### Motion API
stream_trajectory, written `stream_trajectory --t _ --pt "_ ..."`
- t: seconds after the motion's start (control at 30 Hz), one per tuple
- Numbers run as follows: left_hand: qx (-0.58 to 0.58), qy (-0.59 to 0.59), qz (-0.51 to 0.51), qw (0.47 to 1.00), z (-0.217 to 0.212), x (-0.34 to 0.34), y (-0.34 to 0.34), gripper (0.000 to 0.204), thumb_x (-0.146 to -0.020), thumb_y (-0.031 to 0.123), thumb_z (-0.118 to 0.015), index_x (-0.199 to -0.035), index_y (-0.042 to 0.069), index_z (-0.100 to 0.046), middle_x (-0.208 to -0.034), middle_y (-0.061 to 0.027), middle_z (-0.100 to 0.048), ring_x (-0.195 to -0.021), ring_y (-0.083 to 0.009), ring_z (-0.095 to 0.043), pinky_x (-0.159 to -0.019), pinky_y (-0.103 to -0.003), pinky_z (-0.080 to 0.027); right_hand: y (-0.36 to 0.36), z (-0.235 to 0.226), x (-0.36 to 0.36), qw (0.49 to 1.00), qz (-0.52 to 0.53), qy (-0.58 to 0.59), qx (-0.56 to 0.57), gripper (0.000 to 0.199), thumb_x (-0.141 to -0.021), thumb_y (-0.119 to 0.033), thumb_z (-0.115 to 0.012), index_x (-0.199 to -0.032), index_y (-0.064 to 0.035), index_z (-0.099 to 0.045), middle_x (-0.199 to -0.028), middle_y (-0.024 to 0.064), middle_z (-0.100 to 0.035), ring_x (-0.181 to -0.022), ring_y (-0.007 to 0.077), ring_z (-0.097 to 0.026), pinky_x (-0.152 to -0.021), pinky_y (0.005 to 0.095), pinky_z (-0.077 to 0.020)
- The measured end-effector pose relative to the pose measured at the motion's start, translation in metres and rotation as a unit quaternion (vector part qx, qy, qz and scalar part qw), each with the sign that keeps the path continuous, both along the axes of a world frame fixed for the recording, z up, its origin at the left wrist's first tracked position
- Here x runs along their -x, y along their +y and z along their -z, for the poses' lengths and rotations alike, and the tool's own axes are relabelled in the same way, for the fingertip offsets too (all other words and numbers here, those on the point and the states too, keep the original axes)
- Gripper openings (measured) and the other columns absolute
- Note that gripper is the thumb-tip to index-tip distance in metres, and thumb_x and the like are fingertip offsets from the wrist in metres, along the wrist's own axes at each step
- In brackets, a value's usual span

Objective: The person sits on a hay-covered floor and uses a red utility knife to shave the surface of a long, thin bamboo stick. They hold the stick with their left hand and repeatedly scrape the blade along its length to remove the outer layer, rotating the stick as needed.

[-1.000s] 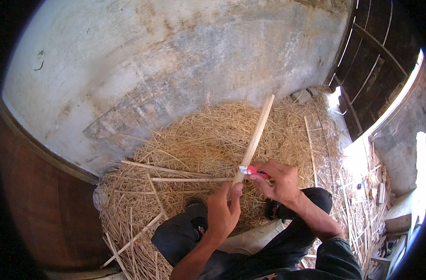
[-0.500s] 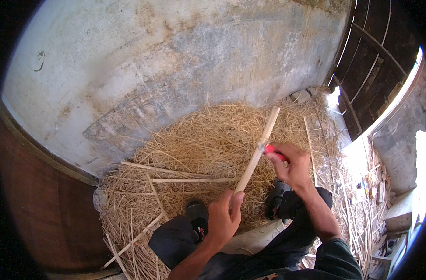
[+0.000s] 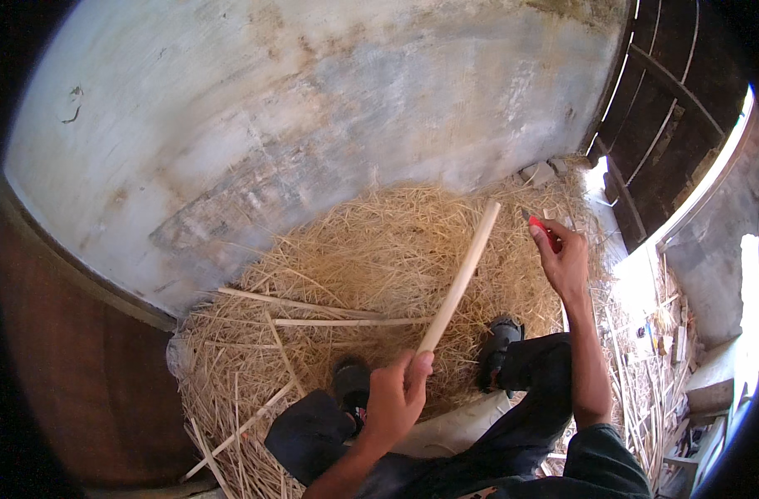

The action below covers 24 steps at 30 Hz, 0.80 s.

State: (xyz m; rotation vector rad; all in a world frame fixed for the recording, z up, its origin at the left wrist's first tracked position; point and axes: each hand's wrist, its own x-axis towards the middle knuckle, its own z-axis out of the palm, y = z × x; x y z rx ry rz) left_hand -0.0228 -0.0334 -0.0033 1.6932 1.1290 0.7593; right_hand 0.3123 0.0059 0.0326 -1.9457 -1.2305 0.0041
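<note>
Since the earlier frames the right hand (image 3: 566, 262), clenched on a small red-handled knife (image 3: 544, 233), has been swept up and away from the long pale wooden stick (image 3: 461, 279). The stick is gripped at its near end by the left hand (image 3: 396, 399) and slanted over the heap of straw-coloured shavings (image 3: 354, 266). A careless return stroke could let the blade slip toward the gripping fingers.
</note>
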Motion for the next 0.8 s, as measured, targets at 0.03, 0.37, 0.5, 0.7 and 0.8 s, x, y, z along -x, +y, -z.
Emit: stream_trajectory --t 0.03,0.37,0.5,0.7,0.8 --pt "0.005 -0.005 -0.012 1.0 -0.003 0.0 0.004 0.041 -0.111 0.035 -0.059 -0.096 -0.002 -0.07 -0.063 -0.0038 -0.06 -0.055 -0.01 -0.056 -0.053 -0.032 -0.045 -0.001 0.001 0.006 1.0 0.0 0.023 0.021 0.032 -0.099 -0.031 -0.075 -0.114 -0.0033 -0.08 -0.084 0.0146 -0.077 -0.07 0.0208 -0.071 -0.068 0.0332 -0.0553" --pt "-0.003 -0.046 -0.052 0.998 -0.01 -0.01 0.018 0.041 -0.111 0.037 -0.059 -0.097 0.0 -0.068 -0.068 -0.0016 -0.059 -0.06 -0.0083 -0.052 -0.055 -0.03 -0.042 -0.022 0.024 0.108 0.928 -0.353 -0.064 -0.106 0.024 -0.088 -0.024 -0.084 -0.108 -0.0126 -0.079 -0.085 0.005 -0.073 -0.068 0.0244 -0.072 -0.057 0.0351 -0.058" --pt "-0.014 -0.056 -0.053 0.997 -0.011 -0.017 0.019 0.035 -0.11 0.032 -0.062 -0.099 0.0 -0.068 -0.07 -0.0011 -0.06 -0.062 -0.0078 -0.053 -0.056 -0.03 -0.043 -0.028 0.026 0.114 0.926 -0.352 -0.094 -0.1 0.028 -0.084 -0.022 -0.086 -0.108 -0.01 -0.079 -0.081 0.0042 -0.071 -0.062 0.0209 -0.068 -0.053 0.0317 -0.0527" --pt "-0.034 -0.05 -0.047 0.997 -0.004 -0.022 0.023 0.031 -0.109 0.027 -0.063 -0.096 0.0 -0.067 -0.069 -0.0004 -0.059 -0.061 -0.008 -0.052 -0.055 -0.03 -0.042 -0.033 0.022 0.115 0.935 -0.324 -0.109 -0.09 0.03 -0.081 -0.021 -0.088 -0.108 -0.0091 -0.079 -0.078 0.0052 -0.069 -0.059 0.0214 -0.067 -0.051 0.0329 -0.0518" --pt "-0.034 -0.053 -0.041 0.997 -0.004 -0.024 0.024 0.032 -0.109 0.028 -0.063 -0.093 0.001 -0.067 -0.067 0.0001 -0.057 -0.06 -0.0077 -0.051 -0.054 -0.031 -0.042 -0.031 0.024 0.11 0.938 -0.319 -0.092 -0.103 0.026 -0.082 -0.018 -0.087 -0.106 -0.0084 -0.08 -0.078 0.0065 -0.07 -0.059 0.0229 -0.067 -0.052 0.033 -0.0525"
